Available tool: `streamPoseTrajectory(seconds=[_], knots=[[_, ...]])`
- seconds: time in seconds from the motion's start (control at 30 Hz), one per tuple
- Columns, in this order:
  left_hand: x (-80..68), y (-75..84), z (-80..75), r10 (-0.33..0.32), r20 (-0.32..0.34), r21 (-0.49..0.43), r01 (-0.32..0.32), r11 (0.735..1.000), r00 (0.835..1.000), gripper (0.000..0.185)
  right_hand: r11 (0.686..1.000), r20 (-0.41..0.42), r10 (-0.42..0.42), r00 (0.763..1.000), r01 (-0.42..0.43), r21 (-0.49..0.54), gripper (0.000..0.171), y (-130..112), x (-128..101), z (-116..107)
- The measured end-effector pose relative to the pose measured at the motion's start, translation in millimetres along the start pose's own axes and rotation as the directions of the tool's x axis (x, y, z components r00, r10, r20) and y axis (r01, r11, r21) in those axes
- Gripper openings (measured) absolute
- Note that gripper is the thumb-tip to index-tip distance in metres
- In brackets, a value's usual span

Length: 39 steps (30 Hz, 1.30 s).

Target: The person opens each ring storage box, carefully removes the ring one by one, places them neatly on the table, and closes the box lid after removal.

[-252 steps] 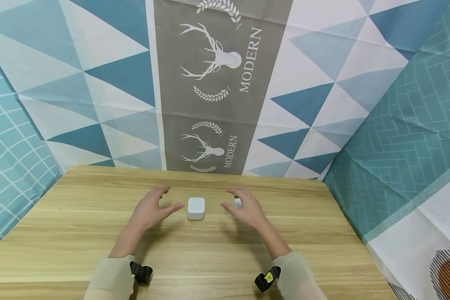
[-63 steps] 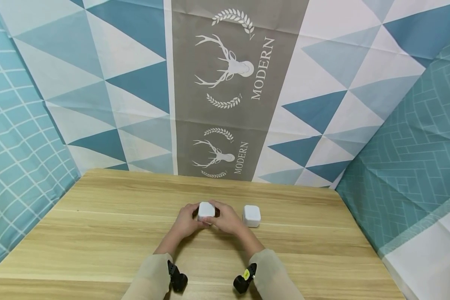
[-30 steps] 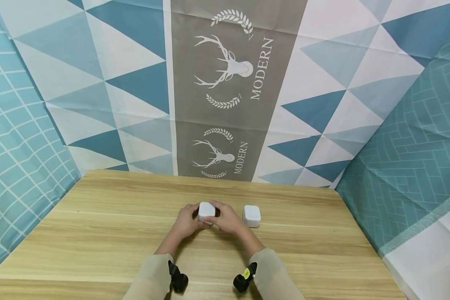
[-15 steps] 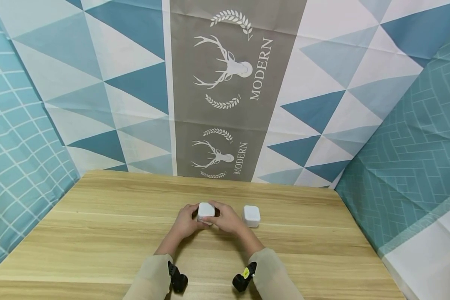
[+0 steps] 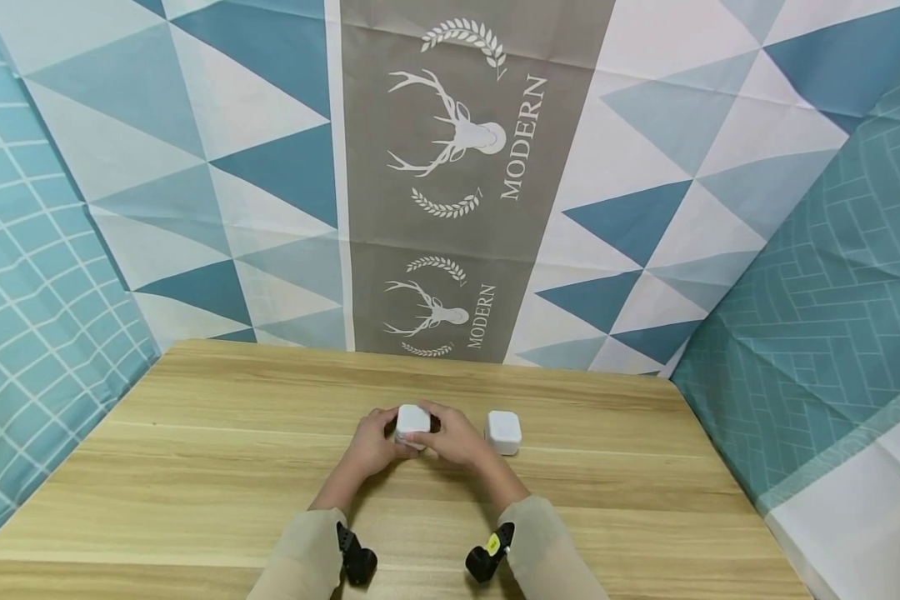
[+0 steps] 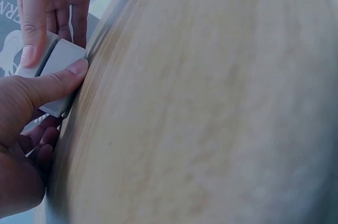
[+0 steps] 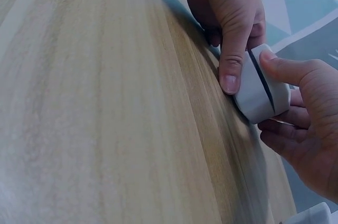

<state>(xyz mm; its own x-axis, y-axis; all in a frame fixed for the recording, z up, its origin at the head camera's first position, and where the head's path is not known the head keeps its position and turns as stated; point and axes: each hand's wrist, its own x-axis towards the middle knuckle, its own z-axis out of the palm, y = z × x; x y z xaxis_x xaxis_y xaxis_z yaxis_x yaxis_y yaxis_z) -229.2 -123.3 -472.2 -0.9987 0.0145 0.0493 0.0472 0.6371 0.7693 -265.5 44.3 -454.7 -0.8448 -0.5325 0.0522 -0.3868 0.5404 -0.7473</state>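
Held box: a small white box (image 5: 412, 419) with rounded corners sat on the wooden table (image 5: 195, 467), near the middle and toward the far edge, caught between both hands. In the right wrist view a dark seam (image 7: 262, 78) ran around it between lid and base.

Left hand: the left hand (image 5: 372, 442) gripped the box from its left side, thumb (image 6: 55, 82) pressed along the near face and the other fingers curled behind, mostly out of sight.

Right hand: the right hand (image 5: 453, 439) held the same box from its right side, thumb (image 7: 277, 66) on the upper part by the seam, the remaining fingers (image 7: 285, 129) curled under and behind it. Both hands touched the box and nearly met around it.

Second box: another white box of the same kind (image 5: 503, 431) stood just beside the right hand, on its right, apart from it and untouched.

In the way: the knuckles of the right hand lay between the two boxes; from the head view the fingers covered most of the held box's sides, leaving only its top clear.

Wrists: a beige sleeve (image 5: 543, 554) covered each forearm, with a black strapped device (image 5: 486, 557) at each cuff.

Surroundings: a cloth backdrop of blue and white triangles with a grey deer-and-MODERN panel (image 5: 465, 167) hung behind the table, and teal patterned cloth (image 5: 817, 317) closed the right side.
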Motion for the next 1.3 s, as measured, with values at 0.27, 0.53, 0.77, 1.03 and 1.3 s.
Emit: streamPoseTrajectory(seconds=[0.27, 0.53, 0.77, 1.03, 1.3], knots=[[-0.3, 0.5, -0.1, 0.031, -0.019, 0.003, -0.031, 1.0, 0.999, 0.078, 0.999, -0.009, -0.039, 0.999, 0.039, 0.025, 0.061, 3.3, 2.3, 1.1], [-0.4, 0.5, -0.2, 0.024, -0.009, 0.006, -0.024, 1.0, 1.0, 0.079, 0.999, -0.004, -0.038, 0.999, 0.038, 0.026, 0.062, 3.3, 2.5, 0.6], [-0.3, 0.7, -0.9, 0.021, -0.008, -0.001, -0.021, 1.0, 1.0, 0.079, 0.999, -0.003, -0.046, 0.999, 0.047, 0.008, 0.059, 2.4, 2.7, -0.9], [-0.1, 1.2, -1.6, 0.012, -0.013, -0.01, -0.012, 1.0, 1.0, 0.079, 1.0, 0.009, -0.024, 1.0, 0.024, 0.02, 0.058, -1.0, 2.7, -2.8], [-0.6, 0.8, -0.7, 0.013, -0.006, -0.021, -0.014, 1.0, 1.0, 0.079, 0.999, 0.006, -0.023, 1.0, 0.022, 0.023, 0.057, 0.2, 3.2, -2.5]])
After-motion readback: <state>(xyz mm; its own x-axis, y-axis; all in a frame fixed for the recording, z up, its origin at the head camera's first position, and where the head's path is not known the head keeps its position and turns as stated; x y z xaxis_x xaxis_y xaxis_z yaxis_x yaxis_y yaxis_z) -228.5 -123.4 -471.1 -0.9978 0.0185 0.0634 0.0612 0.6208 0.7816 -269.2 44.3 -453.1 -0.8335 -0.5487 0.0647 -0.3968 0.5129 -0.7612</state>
